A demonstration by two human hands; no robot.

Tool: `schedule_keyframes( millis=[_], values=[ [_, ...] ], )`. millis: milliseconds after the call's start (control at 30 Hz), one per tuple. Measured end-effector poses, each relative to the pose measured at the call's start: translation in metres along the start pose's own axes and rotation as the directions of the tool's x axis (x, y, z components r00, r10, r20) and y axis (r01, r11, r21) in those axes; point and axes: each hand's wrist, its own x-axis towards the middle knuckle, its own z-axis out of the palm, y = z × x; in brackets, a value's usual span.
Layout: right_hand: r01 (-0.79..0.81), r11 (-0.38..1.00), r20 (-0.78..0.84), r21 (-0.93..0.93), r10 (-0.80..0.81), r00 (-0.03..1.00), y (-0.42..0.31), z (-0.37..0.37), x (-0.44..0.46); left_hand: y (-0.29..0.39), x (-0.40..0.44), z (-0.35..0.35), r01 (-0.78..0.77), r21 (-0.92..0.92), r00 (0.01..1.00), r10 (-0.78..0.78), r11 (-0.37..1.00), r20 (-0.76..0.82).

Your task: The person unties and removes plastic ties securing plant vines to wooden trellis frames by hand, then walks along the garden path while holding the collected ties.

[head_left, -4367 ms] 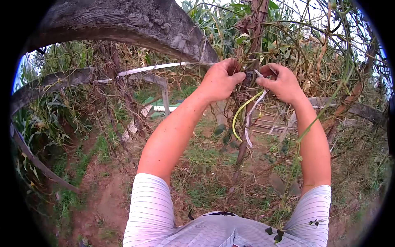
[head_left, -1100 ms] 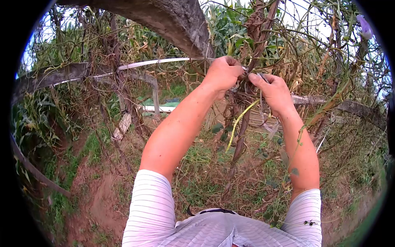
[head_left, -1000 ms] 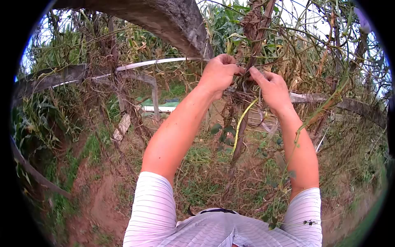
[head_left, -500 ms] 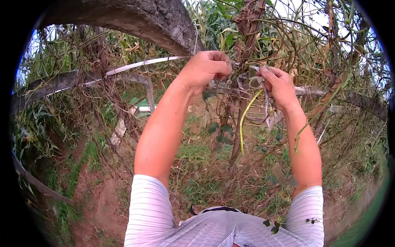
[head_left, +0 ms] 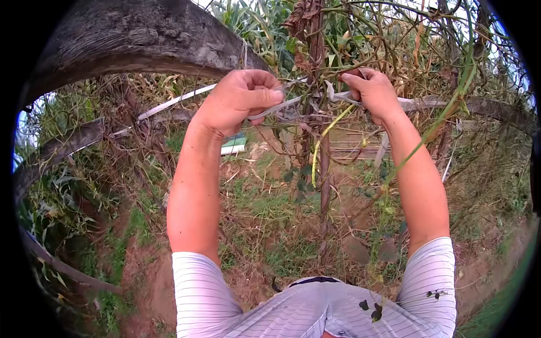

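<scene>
My left hand (head_left: 239,101) is closed, thumb against fingers, on a pale flat strip (head_left: 288,104) that runs right to an upright wooden stake (head_left: 324,186). My right hand (head_left: 372,93) is pinched on the other side of the stake, where a pale piece of the strip reaches its fingers. Around the stake, the strip passes among thin, twisted vine stems (head_left: 360,56). A yellow-green bean pod (head_left: 322,149) hangs just below, between my hands. Exactly how the strip crosses at the stake is hidden by the stems.
A thick weathered beam (head_left: 152,39) arches across the upper left. A long white band (head_left: 174,102) stretches behind my left hand. Dry vines tangle on both sides, and a green stem (head_left: 431,141) crosses before my right forearm. Grass and bare soil (head_left: 149,270) lie below.
My hands have moved a little apart, the left one leftward. The strip now shows stretched between my left hand and the stake. The loose end hanging under my right hand no longer shows.
</scene>
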Motion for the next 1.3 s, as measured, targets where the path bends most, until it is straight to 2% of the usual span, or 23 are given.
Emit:
schedule_keyframes(
  millis=[33,67,100,233,300,367,433,500,567,633,700,733,767,833,900,967,1000,1033,1100,1167,1200,1233,1300],
  values=[
    [-0.011,0.998,0.011,-0.062,0.011,1.000,-0.001,0.000,0.000,0.001,-0.003,-0.003,-0.004,0.038,0.997,0.001,0.999,0.080],
    [0.004,0.998,0.012,-0.067,-0.003,1.000,0.004,0.001,0.002,0.000,-0.007,-0.008,-0.084,0.098,0.995,0.078,0.992,0.064],
    [0.002,0.998,0.013,-0.058,-0.002,1.000,0.008,0.002,0.005,0.001,-0.012,-0.008,-0.079,0.105,0.995,0.072,0.991,0.064],
    [-0.028,0.998,0.074,-0.058,0.033,0.997,0.010,0.004,0.009,-0.003,-0.032,-0.005,-0.136,0.064,0.991,0.137,0.989,-0.011],
    [0.005,0.999,0.055,-0.034,-0.003,0.998,0.007,0.008,0.008,-0.008,-0.035,-0.001,-0.248,-0.046,0.965,0.243,0.968,-0.097],
    [0.010,0.999,0.079,-0.042,-0.006,0.997,0.005,0.009,0.007,-0.010,-0.037,0.000,-0.266,-0.071,0.952,0.251,0.961,-0.175],
    [0.018,0.985,0.100,-0.173,-0.001,0.995,0.002,0.006,0.006,-0.009,-0.041,-0.002,-0.154,-0.182,0.984,0.135,0.971,-0.114],
    [0.059,0.980,0.126,-0.192,-0.035,0.991,0.014,0.002,0.012,-0.002,-0.047,0.001,-0.108,-0.124,0.981,0.085,0.986,-0.177],
    [0.061,0.958,0.103,-0.281,-0.033,0.994,0.016,0.001,0.012,0.012,-0.052,0.005,0.069,0.349,0.989,-0.017,0.935,-0.149],
    [0.066,0.951,0.104,-0.303,-0.035,0.994,0.014,0.001,0.009,0.019,-0.054,-0.005,0.089,0.372,0.994,-0.060,0.924,-0.091],
    [0.092,0.922,0.094,-0.377,-0.061,0.994,0.014,0.000,0.010,0.026,-0.054,-0.013,0.108,0.547,0.994,-0.094,0.830,-0.053],
    [0.105,0.921,0.093,-0.375,-0.075,0.993,0.012,0.001,0.008,0.018,-0.053,-0.017,0.040,0.436,0.999,-0.025,0.899,-0.041],
    [0.110,0.920,0.102,-0.376,-0.077,0.992,0.014,0.002,0.006,0.012,-0.054,-0.016,0.042,0.434,0.999,-0.023,0.900,-0.049],
    [0.121,0.905,0.103,-0.408,-0.086,0.991,0.023,0.002,0.007,0.004,-0.055,-0.004,-0.227,0.033,0.973,0.228,0.973,-0.023],
    [0.189,0.889,0.148,-0.417,-0.139,0.979,0.031,0.003,0.007,0.003,-0.059,-0.003,-0.260,-0.012,0.966,0.260,0.966,-0.015],
    [0.208,0.827,0.132,-0.522,-0.163,0.978,0.021,0.005,0.000,0.004,-0.065,-0.012,-0.079,0.073,0.992,0.085,0.994,-0.096],
    [0.210,0.825,0.131,-0.525,-0.165,0.978,0.022,0.005,0.002,0.008,-0.068,-0.018,0.007,0.323,0.961,0.083,0.946,-0.263],
    [0.204,0.841,0.137,-0.502,-0.155,0.978,0.025,0.004,0.003,0.013,-0.073,-0.025,0.081,0.506,0.931,0.116,0.859,-0.345],
    [0.200,0.851,0.139,-0.485,-0.151,0.979,0.022,0.003,0.002,0.026,-0.092,-0.036,0.095,0.665,0.920,0.191,0.741,-0.344],
    [0.202,0.926,0.003,-0.319,-0.213,0.977,0.016,0.008,-0.005,0.027,-0.106,-0.044,0.087,0.623,0.901,0.206,0.777,-0.382],
    [0.235,0.953,0.006,-0.194,-0.238,0.971,0.015,0.012,-0.004,0.026,-0.111,-0.045,0.083,0.579,0.878,0.216,0.811,-0.428],
    [0.240,0.950,0.004,-0.202,-0.244,0.970,0.012,0.012,-0.005,0.023,-0.115,-0.044,0.074,0.576,0.877,0.223,0.814,-0.427],
    [0.298,0.887,0.044,-0.352,-0.303,0.952,0.002,0.018,-0.014,0.013,-0.119,-0.044,0.101,0.480,0.850,0.175,0.871,-0.497]
  ],
)
